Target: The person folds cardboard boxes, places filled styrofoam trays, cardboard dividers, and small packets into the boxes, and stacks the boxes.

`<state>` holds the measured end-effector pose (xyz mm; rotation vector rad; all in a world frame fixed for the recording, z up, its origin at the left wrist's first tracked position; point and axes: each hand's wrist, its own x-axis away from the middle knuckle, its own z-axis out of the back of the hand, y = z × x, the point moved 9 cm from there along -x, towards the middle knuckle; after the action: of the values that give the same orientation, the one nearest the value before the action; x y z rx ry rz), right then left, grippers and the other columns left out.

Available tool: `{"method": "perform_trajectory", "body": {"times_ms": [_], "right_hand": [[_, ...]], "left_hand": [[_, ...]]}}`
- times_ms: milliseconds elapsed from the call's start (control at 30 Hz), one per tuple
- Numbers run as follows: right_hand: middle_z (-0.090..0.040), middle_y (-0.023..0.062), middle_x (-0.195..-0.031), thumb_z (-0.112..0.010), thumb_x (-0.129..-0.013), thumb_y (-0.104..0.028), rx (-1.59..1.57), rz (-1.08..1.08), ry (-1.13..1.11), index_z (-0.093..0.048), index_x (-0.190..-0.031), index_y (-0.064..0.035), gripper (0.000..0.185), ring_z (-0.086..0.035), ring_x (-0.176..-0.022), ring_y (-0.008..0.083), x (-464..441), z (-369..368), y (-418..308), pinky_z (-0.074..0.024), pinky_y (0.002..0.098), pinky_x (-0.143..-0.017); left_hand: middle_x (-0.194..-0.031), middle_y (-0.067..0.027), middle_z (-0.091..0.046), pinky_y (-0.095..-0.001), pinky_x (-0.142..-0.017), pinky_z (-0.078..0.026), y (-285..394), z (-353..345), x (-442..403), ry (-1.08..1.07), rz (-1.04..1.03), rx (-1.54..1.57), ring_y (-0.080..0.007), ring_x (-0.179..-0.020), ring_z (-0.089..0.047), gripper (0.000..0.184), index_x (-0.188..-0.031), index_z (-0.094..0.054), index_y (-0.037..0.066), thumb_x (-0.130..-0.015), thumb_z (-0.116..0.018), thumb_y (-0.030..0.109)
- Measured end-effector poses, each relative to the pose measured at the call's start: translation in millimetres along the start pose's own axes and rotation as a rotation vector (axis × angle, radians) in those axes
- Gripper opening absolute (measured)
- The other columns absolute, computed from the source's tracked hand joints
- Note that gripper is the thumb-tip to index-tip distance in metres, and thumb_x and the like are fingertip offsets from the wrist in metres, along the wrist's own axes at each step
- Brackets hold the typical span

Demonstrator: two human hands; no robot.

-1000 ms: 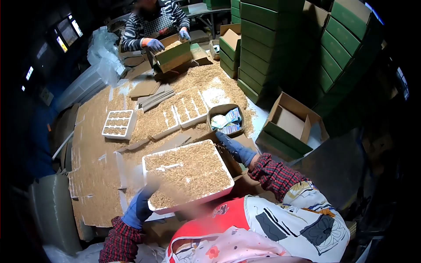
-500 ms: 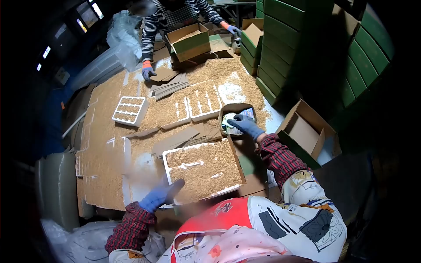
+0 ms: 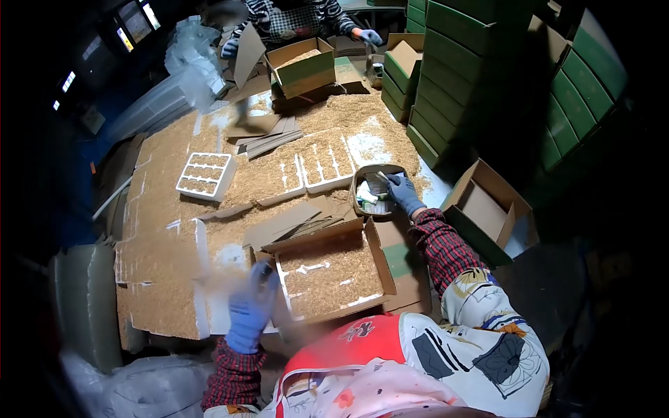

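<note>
My right hand (image 3: 404, 193), in a grey-blue glove, is at the right rim of a round tub (image 3: 358, 202) holding small white, green and blue packets. Its fingers are closed on a small pale packet (image 3: 382, 175). My left hand (image 3: 252, 306), in a blue glove, is raised at the left side of an open cardboard box (image 3: 389, 268). Its fingers are smeared by motion, so their grip is unclear. Inside the box is a white foam tray (image 3: 284, 284), its compartments mostly covered with wood shavings (image 3: 334, 268).
Another white foam tray (image 3: 221, 182) rests on the shavings-covered table. Flat cardboard pieces (image 3: 279, 226) lie behind the box. An open green box (image 3: 488, 209) is at right, beside stacked green boxes (image 3: 453, 70). Across the table, a co-worker (image 3: 289, 21) is behind a box (image 3: 303, 73).
My left hand has risen from the tray's near-left corner, and box walls now stand around the tray. My right hand has shifted right within the tub. The co-worker has lifted a cardboard sheet.
</note>
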<state>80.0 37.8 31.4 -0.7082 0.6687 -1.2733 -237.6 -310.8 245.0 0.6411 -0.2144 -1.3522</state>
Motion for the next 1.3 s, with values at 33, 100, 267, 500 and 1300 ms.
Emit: {"method": "perform_trajectory", "body": {"times_ms": [33,100,267,500,1300], "right_hand": [[-0.067,0.0158,-0.109,-0.059,-0.087,-0.024,-0.017,-0.075,-0.037,-0.067,-0.108,-0.0049,0.03,-0.064,-0.1,0.0277,5.3,3.0,0.4,-0.049,0.0332,-0.087],[-0.065,0.017,-0.113,-0.059,-0.087,-0.024,0.038,0.048,0.092,-0.067,-0.109,-0.0049,0.031,-0.062,-0.104,0.0302,15.9,25.6,-6.6,-0.0482,0.0345,-0.088],[-0.062,0.0171,-0.116,-0.062,-0.085,-0.014,-0.085,0.499,0.201,-0.066,-0.106,-0.0002,0.026,-0.056,-0.112,0.0337,125.9,80.9,-201.0,-0.0422,0.041,-0.098],[-0.048,0.0191,-0.135,-0.072,-0.078,-0.034,0.283,0.636,-0.134,-0.055,-0.125,-0.0053,0.058,-0.039,-0.129,0.0396,228.1,51.6,-263.7,-0.0297,0.0481,-0.107],[-0.061,0.0192,-0.11,-0.055,-0.089,-0.038,0.267,0.437,-0.536,-0.06,-0.117,-0.0061,0.042,-0.06,-0.102,0.033,244.0,-36.7,-219.4,-0.045,0.0416,-0.091]], "left_hand": [[-0.1,-0.0169,-0.067,-0.0334,-0.079,-0.052,-14.4,8.3,-13.4,0.058,0.014,0.071,-0.0294,-0.089,-0.067,0.038,-0.121,-0.059,0.002,-0.087,-0.065,0.018],[-0.111,-0.017,-0.063,-0.0368,-0.086,-0.049,-60.7,8.7,-42.6,0.097,-0.06,0.041,-0.031,-0.1,-0.062,0.044,-0.127,-0.054,0.006,-0.087,-0.064,0.021],[-0.138,-0.0118,-0.045,-0.0453,-0.104,-0.035,-147.0,-59.7,-73.7,-0.302,-0.113,-0.43,-0.0316,-0.126,-0.042,0.073,-0.14,-0.04,0.014,-0.078,-0.069,0.037],[-0.128,-0.014,-0.055,-0.0432,-0.099,-0.041,-183.6,-153.4,-119.6,-0.632,-0.145,-0.469,-0.0319,-0.118,-0.052,0.049,-0.127,-0.053,0.019,-0.081,-0.063,0.031],[-0.107,-0.0166,-0.055,-0.0462,-0.076,-0.05,15.5,-117.1,24.2,-0.746,-0.505,-0.365,-0.0362,-0.092,-0.058,0.031,-0.113,-0.055,0.009,-0.087,-0.056,0.027]]}}
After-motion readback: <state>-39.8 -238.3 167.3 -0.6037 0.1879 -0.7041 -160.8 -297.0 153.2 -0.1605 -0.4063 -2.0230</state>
